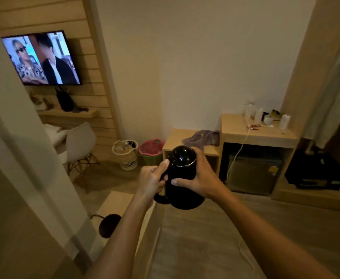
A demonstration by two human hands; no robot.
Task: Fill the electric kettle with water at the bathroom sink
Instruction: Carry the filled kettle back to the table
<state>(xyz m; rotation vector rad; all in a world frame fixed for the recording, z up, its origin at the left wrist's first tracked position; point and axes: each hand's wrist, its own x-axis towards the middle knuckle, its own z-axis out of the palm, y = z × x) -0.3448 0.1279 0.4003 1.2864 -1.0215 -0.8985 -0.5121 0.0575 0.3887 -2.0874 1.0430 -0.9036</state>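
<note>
A glossy black electric kettle point(182, 195) is held in the air in front of me, lid closed. My left hand point(152, 181) grips its handle on the left side, thumb on top. My right hand point(200, 176) wraps around the kettle's body and lid edge from the right. The kettle's round black base point(108, 225) with its cord lies on a low wooden surface below left. No sink is in view.
A white wall edge point(34, 158) stands close at left. Ahead are a wall TV point(42, 58), a white chair point(80, 143), two baskets point(125, 156), a low wooden shelf unit point(257, 137) with a mini fridge point(253, 172), and wooden floor.
</note>
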